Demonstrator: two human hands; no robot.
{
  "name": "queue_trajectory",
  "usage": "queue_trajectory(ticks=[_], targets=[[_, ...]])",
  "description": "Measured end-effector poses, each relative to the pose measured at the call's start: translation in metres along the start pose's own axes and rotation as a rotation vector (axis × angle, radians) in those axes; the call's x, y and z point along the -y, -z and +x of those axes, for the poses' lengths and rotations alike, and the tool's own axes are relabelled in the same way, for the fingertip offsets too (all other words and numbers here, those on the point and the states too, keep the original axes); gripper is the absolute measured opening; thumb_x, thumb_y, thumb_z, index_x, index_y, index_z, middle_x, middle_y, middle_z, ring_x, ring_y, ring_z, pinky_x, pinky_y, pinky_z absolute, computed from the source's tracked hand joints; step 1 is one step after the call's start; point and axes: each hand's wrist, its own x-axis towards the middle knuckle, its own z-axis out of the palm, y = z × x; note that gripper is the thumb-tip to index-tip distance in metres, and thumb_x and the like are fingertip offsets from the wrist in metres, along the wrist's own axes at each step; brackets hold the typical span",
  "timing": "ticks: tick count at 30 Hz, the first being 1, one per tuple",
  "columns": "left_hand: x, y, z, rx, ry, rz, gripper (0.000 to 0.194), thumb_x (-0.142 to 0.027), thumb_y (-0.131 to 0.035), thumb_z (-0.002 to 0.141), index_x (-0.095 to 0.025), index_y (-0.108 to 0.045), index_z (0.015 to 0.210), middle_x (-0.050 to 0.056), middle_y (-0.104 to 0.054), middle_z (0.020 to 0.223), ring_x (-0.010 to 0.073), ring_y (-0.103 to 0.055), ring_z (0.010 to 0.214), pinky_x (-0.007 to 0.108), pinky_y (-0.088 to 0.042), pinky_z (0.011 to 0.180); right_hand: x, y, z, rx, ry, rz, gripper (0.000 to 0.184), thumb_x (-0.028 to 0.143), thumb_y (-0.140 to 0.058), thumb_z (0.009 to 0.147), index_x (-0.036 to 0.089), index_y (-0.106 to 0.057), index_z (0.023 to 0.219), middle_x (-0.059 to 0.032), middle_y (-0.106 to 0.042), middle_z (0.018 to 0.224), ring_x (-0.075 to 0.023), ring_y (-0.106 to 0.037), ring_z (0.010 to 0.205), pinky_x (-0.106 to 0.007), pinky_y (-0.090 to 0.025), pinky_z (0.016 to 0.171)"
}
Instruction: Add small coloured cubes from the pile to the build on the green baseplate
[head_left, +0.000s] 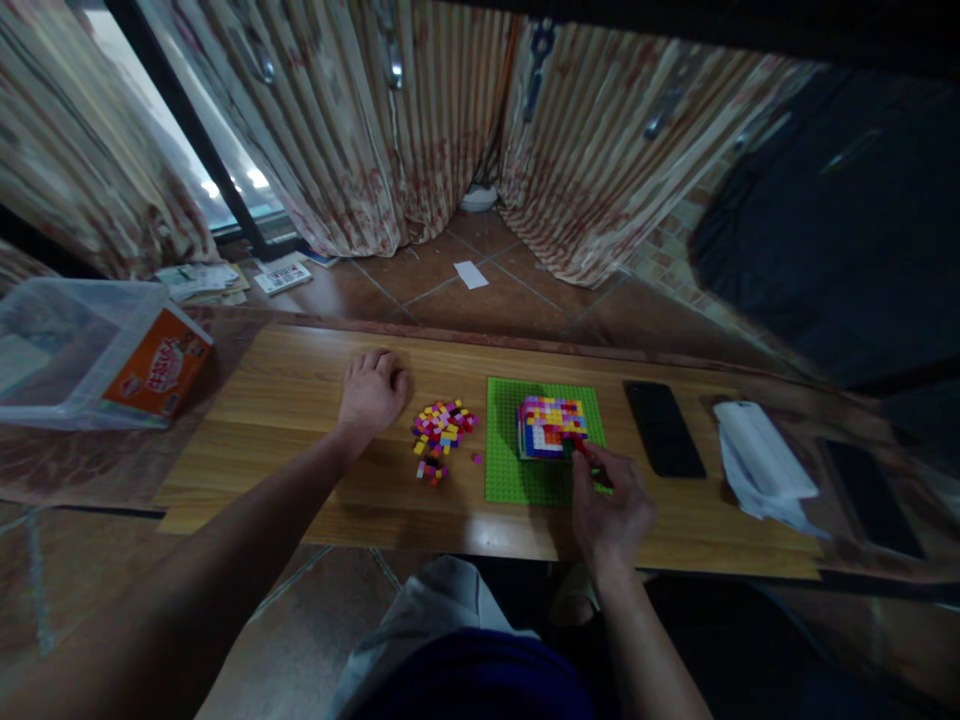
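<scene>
A green baseplate (507,470) lies on the wooden table (285,400), and a block of many-coloured small bricks (551,425) is built on it. My right hand (611,505) is at the block's near right corner, fingers pinched on a small brick that I cannot name for sure. My left hand (371,390) rests on the table with curled fingers, just left of a loose pile of small coloured bricks (441,432). Nothing shows in the left hand.
A black phone (664,428) lies right of the baseplate, then a white folded cloth (761,460) and a dark flat thing (870,500). A clear plastic bin (82,350) with an orange label stands at far left. Curtains hang behind; papers lie on the tiled floor.
</scene>
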Motion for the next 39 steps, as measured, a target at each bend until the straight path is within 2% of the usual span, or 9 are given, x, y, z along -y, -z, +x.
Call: queue_trajectory(ticks=[8, 14, 20, 23, 26, 29, 33, 39], targets=[[0.000, 0.000, 0.000, 0.006, 0.002, -0.014, 0.035, -0.032, -0.044, 0.089, -0.016, -0.058, 0.117, 0.014, -0.057, 0.126, 0.0313, -0.049, 0.117, 0.048, -0.036, 0.101, -0.007, -0.003, -0.003, -0.011, 0.036, 0.013, 0.025, 0.035, -0.060, 0.087, 0.015, -0.075, 0.092, -0.0092, -0.066, 0.086, -0.0170, -0.062, 0.078, -0.033, -0.054, 0.070], [0.000, 0.000, 0.000, 0.002, 0.005, 0.012, 0.034, -0.031, -0.044, 0.088, -0.016, -0.058, 0.115, 0.014, -0.058, 0.126, 0.0315, -0.050, 0.116, 0.047, -0.038, 0.100, -0.016, -0.006, -0.012, -0.005, 0.066, 0.047, 0.024, 0.032, -0.059, 0.089, 0.017, -0.074, 0.100, -0.0077, -0.066, 0.087, -0.0150, -0.062, 0.078, -0.031, -0.054, 0.070], [0.000, 0.000, -0.001, -0.003, -0.003, 0.021, 0.034, -0.032, -0.043, 0.089, -0.016, -0.058, 0.114, 0.014, -0.058, 0.124, 0.0314, -0.050, 0.115, 0.047, -0.038, 0.100, -0.023, -0.005, -0.017, 0.084, 0.041, 0.083, 0.032, 0.035, -0.051, 0.093, 0.017, -0.071, 0.108, -0.0094, -0.071, 0.090, -0.0161, -0.066, 0.079, -0.032, -0.054, 0.073], [0.001, -0.001, -0.001, -0.002, -0.008, 0.023, 0.034, -0.032, -0.043, 0.089, -0.015, -0.058, 0.114, 0.014, -0.058, 0.124, 0.0313, -0.050, 0.115, 0.047, -0.038, 0.100, -0.021, 0.003, -0.017, 0.148, 0.034, 0.102, 0.035, 0.037, -0.049, 0.093, 0.017, -0.069, 0.114, -0.0112, -0.072, 0.100, -0.0178, -0.067, 0.086, -0.034, -0.055, 0.078], [0.001, -0.001, -0.001, -0.003, -0.007, 0.018, 0.034, -0.032, -0.043, 0.089, -0.016, -0.058, 0.114, 0.015, -0.058, 0.124, 0.0316, -0.050, 0.115, 0.048, -0.037, 0.101, -0.014, 0.011, -0.018, 0.094, -0.018, 0.091, 0.039, 0.038, -0.050, 0.092, 0.016, -0.065, 0.120, -0.0126, -0.071, 0.107, -0.0197, -0.067, 0.091, -0.037, -0.055, 0.082], [0.002, -0.002, -0.001, -0.007, -0.003, 0.014, 0.033, -0.032, -0.043, 0.089, -0.017, -0.058, 0.114, 0.014, -0.058, 0.124, 0.0313, -0.050, 0.114, 0.048, -0.036, 0.101, -0.003, 0.016, -0.022, 0.079, 0.001, 0.112, 0.033, 0.035, -0.052, 0.091, 0.016, -0.068, 0.113, -0.0118, -0.072, 0.100, -0.0199, -0.067, 0.089, -0.037, -0.055, 0.081], [0.001, -0.002, -0.002, 0.000, 0.003, 0.011, 0.033, -0.031, -0.044, 0.089, -0.016, -0.058, 0.115, 0.014, -0.057, 0.125, 0.0312, -0.049, 0.115, 0.047, -0.036, 0.101, 0.016, 0.011, -0.033, 0.230, 0.094, 0.201, 0.023, 0.028, -0.053, 0.091, 0.018, -0.070, 0.102, -0.0083, -0.071, 0.092, -0.0172, -0.067, 0.084, -0.032, -0.055, 0.077], [0.000, 0.000, -0.004, 0.025, 0.014, 0.009, 0.032, -0.030, -0.044, 0.089, -0.016, -0.057, 0.115, 0.013, -0.056, 0.126, 0.0307, -0.049, 0.116, 0.047, -0.035, 0.101, 0.044, -0.016, -0.054, 0.538, 0.189, 0.225, 0.025, 0.028, -0.049, 0.092, 0.022, -0.069, 0.106, -0.0083, -0.067, 0.103, -0.0172, -0.065, 0.094, -0.032, -0.055, 0.083]])
